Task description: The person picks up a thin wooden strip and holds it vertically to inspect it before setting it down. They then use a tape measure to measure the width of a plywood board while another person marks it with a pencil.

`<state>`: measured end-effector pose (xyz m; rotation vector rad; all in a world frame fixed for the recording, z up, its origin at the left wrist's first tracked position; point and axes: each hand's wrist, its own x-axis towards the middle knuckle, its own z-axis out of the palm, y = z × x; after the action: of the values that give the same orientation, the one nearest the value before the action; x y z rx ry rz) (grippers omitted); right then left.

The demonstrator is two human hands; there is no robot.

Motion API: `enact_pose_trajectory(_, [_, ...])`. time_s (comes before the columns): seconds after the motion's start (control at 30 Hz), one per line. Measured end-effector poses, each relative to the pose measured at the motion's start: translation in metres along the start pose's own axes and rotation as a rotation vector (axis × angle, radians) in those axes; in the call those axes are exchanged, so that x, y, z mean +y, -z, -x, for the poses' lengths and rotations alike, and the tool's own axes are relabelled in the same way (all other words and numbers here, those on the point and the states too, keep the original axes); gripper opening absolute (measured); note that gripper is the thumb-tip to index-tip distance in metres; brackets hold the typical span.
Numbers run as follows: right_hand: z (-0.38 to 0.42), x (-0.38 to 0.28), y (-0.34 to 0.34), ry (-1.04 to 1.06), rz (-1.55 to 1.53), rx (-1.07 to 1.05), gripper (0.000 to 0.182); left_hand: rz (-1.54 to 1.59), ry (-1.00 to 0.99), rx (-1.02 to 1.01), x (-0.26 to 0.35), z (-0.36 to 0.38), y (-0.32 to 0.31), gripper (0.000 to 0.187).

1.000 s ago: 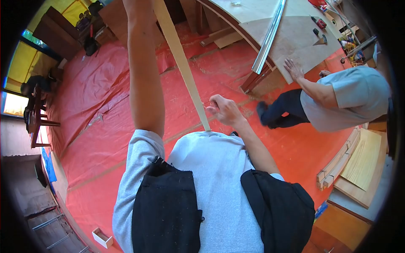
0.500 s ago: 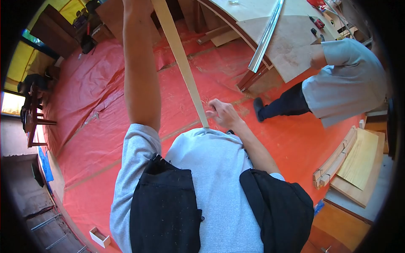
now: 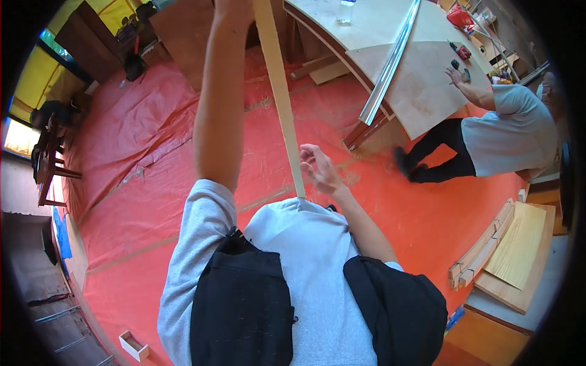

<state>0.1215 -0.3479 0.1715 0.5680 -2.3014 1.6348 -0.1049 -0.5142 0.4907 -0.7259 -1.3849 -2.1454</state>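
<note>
A long, narrow, pale wooden strip [image 3: 281,100] slants up from the front of my shirt and runs out past the top edge. My left arm is raised high, and my left hand [image 3: 235,7] is at the strip's upper part; its fingers are mostly cut off by the frame, but the strip moves along with it. Close beside the strip's lower end is my right hand [image 3: 322,174], with its fingers apart and loosely bent. It holds nothing, and a small gap shows between it and the wood.
Red sheeting [image 3: 152,201] covers the floor. At upper right, a worktable [image 3: 421,91] bears a shiny metal profile [image 3: 390,64], a bottle [image 3: 345,12] and a red power tool [image 3: 462,52]. A co-worker [image 3: 506,131] is beside it. Boards [image 3: 519,244] lie at right, a small box [image 3: 133,346] at lower left.
My left arm and the strip have shifted right in view. My right hand has turned upward, its fingers spreading. The co-worker has stepped and reached an arm over the worktable.
</note>
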Motion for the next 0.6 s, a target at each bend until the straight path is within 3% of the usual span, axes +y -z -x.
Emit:
enact_pose_trajectory(0.1, [-0.029,-0.006,-0.018,-0.101,-0.332,0.013,0.038,0.015,-0.022,-0.013,-0.016,0.003,-0.016,0.031])
enact_pose_trajectory(0.17, [-0.032,-0.004,-0.023,-0.338,-0.661,-0.078,0.040,-0.102,-0.052,0.045,-0.027,0.005,-0.022,0.033])
enact_pose_trajectory(0.2, [-0.032,0.000,-0.023,-0.339,-0.659,-0.079,0.039,-0.306,0.003,0.099,-0.025,0.008,-0.025,0.026])
enact_pose_trajectory(0.3, [-0.028,0.006,-0.015,-0.363,-0.664,-0.072,0.037,-1.019,-0.431,0.203,-0.063,-0.004,-0.010,0.035])
enact_pose_trajectory(0.37, [-0.036,0.006,-0.004,-0.391,-0.689,-0.057,0.037,-0.348,0.013,0.153,-0.067,0.012,-0.014,0.034])
enact_pose_trajectory(0.47, [-0.039,0.011,0.001,-0.390,-0.671,-0.034,0.037,-0.213,0.092,0.088,-0.075,0.023,-0.017,0.028])
enact_pose_trajectory(0.6, [-0.041,0.018,0.010,-0.420,-0.701,-0.001,0.037,-0.350,0.023,0.021,-0.091,0.040,-0.029,0.019])
